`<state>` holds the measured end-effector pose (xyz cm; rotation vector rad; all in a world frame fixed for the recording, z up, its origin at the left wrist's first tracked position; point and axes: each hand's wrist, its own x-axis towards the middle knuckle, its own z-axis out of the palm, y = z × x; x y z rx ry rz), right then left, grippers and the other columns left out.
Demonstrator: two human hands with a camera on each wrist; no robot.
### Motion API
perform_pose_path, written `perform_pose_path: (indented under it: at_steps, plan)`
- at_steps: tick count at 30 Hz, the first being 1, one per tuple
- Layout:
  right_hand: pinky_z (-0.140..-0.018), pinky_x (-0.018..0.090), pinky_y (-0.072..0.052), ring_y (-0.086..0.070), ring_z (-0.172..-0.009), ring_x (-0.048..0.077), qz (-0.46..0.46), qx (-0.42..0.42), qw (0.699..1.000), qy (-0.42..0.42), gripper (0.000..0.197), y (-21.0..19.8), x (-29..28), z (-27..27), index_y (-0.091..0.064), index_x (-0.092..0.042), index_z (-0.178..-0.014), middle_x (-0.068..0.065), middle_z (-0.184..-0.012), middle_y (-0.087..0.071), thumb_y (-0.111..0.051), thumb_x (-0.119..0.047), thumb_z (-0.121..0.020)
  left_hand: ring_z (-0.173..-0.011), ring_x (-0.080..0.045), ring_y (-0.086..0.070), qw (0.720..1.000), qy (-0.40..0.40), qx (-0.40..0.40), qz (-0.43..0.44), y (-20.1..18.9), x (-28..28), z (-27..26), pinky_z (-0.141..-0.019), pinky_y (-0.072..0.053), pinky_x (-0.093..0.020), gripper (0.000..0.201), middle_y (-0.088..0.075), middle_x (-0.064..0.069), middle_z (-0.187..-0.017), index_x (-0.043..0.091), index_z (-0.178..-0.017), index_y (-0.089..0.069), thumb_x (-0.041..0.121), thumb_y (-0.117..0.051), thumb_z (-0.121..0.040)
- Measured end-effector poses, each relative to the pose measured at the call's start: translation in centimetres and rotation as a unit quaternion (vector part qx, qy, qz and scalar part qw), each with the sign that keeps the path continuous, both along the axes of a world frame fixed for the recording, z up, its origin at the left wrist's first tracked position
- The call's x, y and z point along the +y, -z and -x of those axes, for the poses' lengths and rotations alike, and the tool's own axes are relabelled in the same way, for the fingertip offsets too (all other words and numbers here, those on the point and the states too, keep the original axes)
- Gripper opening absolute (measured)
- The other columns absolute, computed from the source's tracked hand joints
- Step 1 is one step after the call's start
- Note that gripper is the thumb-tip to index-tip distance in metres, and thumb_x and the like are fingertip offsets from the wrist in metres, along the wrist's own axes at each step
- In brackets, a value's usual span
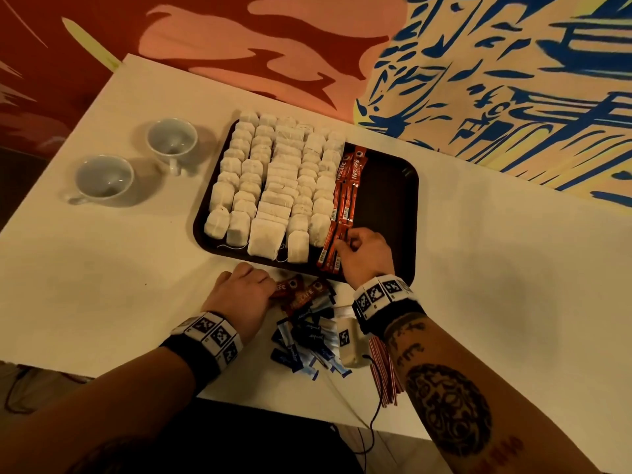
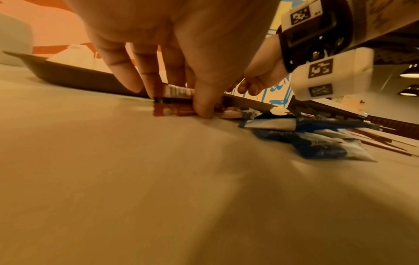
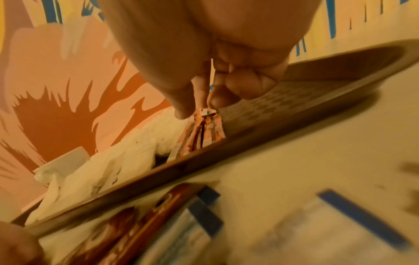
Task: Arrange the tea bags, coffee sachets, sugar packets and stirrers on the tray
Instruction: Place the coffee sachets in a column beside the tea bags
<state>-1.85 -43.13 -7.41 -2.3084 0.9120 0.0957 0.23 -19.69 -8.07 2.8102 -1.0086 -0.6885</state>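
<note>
Head view: right hand point(image 1: 364, 251) pinches sachets point(image 1: 333, 248) beside the tea bags point(image 1: 273, 186); left hand point(image 1: 239, 289) pinches loose ones; a nudge could scatter rows.

The tray point(image 1: 386, 200) is dark brown, almost black, and its bare floor shows a fine chequered diamond pattern in the right wrist view. The tea bags point(image 1: 273, 186) filling its left part are off-white. The coffee sachets point(image 1: 349, 189) beside them are red-orange with white lettering and white barcode ends. The sachets on the tabletop point(image 1: 301, 294) near the tray's front edge are darker brown-red. The sugar packets point(image 1: 307, 340) are navy blue and white. The stirrers point(image 1: 384, 374) at the front edge are red-and-white striped. Two cups point(image 1: 136, 162) are white, and the tabletop point(image 1: 102, 268) is cream. The wristbands point(image 1: 383, 295) are black with white blocks bearing black square markers.
</note>
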Motion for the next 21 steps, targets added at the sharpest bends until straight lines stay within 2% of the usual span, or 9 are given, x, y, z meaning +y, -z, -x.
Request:
perform_pose_path:
  at_steps: [2,5,8,10,13,17,19,21]
  plan:
    - [-0.092,0.030,-0.051,-0.059,-0.095,0.012,-0.003,-0.003,1.000,0.003,0.035,0.0,0.1,1.4,-0.063,-0.021,-0.123,0.001,-0.121,-0.054,-0.063,-0.041,-0.094,-0.120,-0.018,-0.040,1.000,0.003,0.010,-0.001,0.0,-0.2,-0.2,-0.098,-0.038,-0.034,0.023,-0.056,0.007,-0.124,0.028,-0.121,-0.053,0.031,-0.044,-0.100]
    - [-0.092,0.027,-0.048,-0.057,-0.096,0.011,-0.006,-0.007,1.000,-0.010,0.035,0.3,0.4,3.6,-0.061,-0.020,-0.125,-0.001,-0.124,-0.050,-0.061,-0.039,-0.095,-0.121,-0.021,-0.043,0.999,-0.022,0.028,0.009,-0.3,-0.6,-0.3,-0.099,-0.041,-0.036,0.024,-0.055,0.001,-0.126,0.024,-0.122,-0.051,0.032,-0.048,-0.099]
    - [-0.088,0.023,-0.045,-0.054,-0.095,0.009,-0.004,-0.028,0.999,-0.015,0.033,0.6,0.5,4.9,-0.061,-0.018,-0.126,-0.001,-0.124,-0.049,-0.059,-0.034,-0.097,-0.114,-0.022,-0.048,0.997,-0.059,0.044,-0.014,-0.5,-0.7,-0.5,-0.093,-0.045,-0.037,0.024,-0.054,-0.003,-0.122,0.021,-0.118,-0.051,0.029,-0.055,-0.096]
    - [-0.086,0.021,-0.043,-0.056,-0.098,0.012,-0.002,-0.030,0.999,-0.011,0.030,0.7,0.4,5.1,-0.063,-0.017,-0.124,0.001,-0.123,-0.051,-0.058,-0.030,-0.098,-0.111,-0.023,-0.049,0.995,-0.069,0.059,-0.034,-0.4,-0.6,-0.5,-0.090,-0.047,-0.038,0.025,-0.052,-0.004,-0.119,0.019,-0.118,-0.051,0.024,-0.056,-0.094]
    - [-0.085,0.022,-0.043,-0.060,-0.101,0.018,0.007,-0.008,1.000,-0.025,0.023,0.8,0.0,5.0,-0.068,-0.016,-0.115,0.003,-0.117,-0.056,-0.058,-0.026,-0.097,-0.115,-0.025,-0.048,0.992,-0.080,0.081,-0.052,-0.1,-0.4,0.0,-0.093,-0.049,-0.040,0.030,-0.050,-0.006,-0.125,0.017,-0.124,-0.050,0.016,-0.049,-0.094]
    - [-0.082,0.023,-0.042,-0.059,-0.095,0.016,0.017,0.019,0.995,-0.096,0.022,0.6,-0.3,5.2,-0.073,-0.017,-0.107,0.001,-0.106,-0.059,-0.059,-0.032,-0.097,-0.113,-0.025,-0.049,0.989,-0.112,0.086,-0.036,-0.2,-0.7,0.8,-0.093,-0.049,-0.040,0.033,-0.047,-0.007,-0.126,0.018,-0.125,-0.042,0.012,-0.046,-0.094]
    - [-0.082,0.023,-0.042,-0.058,-0.094,0.015,0.019,0.022,0.992,-0.123,0.026,0.5,-0.3,5.2,-0.074,-0.017,-0.107,0.000,-0.104,-0.059,-0.060,-0.036,-0.096,-0.102,-0.025,-0.057,0.981,-0.150,0.121,0.022,-0.9,-1.2,0.8,-0.089,-0.051,-0.042,0.025,-0.056,-0.007,-0.115,0.020,-0.118,-0.040,0.013,-0.043,-0.095]
    - [-0.085,0.023,-0.043,-0.058,-0.097,0.016,0.024,0.024,0.989,-0.144,0.027,0.4,-0.4,5.3,-0.075,-0.018,-0.108,0.001,-0.105,-0.060,-0.060,-0.038,-0.096,-0.083,-0.023,-0.062,0.971,-0.174,0.153,0.066,-1.6,-1.7,0.6,-0.078,-0.053,-0.042,0.015,-0.063,-0.007,-0.096,0.021,-0.111,-0.038,0.019,-0.043,-0.097]
